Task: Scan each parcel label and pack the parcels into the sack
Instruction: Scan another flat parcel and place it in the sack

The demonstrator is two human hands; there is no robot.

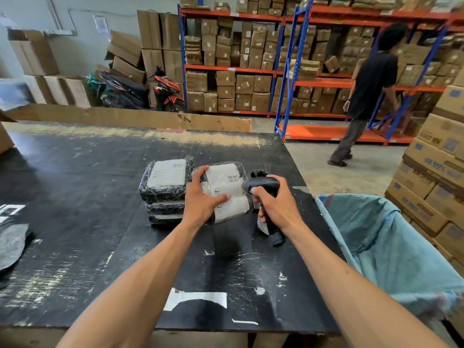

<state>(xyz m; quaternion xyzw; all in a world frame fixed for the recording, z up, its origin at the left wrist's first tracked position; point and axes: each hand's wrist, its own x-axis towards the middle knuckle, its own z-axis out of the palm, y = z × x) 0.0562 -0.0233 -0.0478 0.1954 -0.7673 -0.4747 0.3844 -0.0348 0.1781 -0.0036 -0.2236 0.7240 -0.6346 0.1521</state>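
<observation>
Scuffed black table (pixel 88 197) (warehouse shelving (pixel 251 69) behind, seemingly boxes).

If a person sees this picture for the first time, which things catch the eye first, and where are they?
At the middle of the black table, the left hand holds a wrapped parcel with its white label up, while the right hand grips a handheld scanner aimed at it. A stack of parcels stands just left of it. The open blue sack waits at the table's right edge.
</observation>
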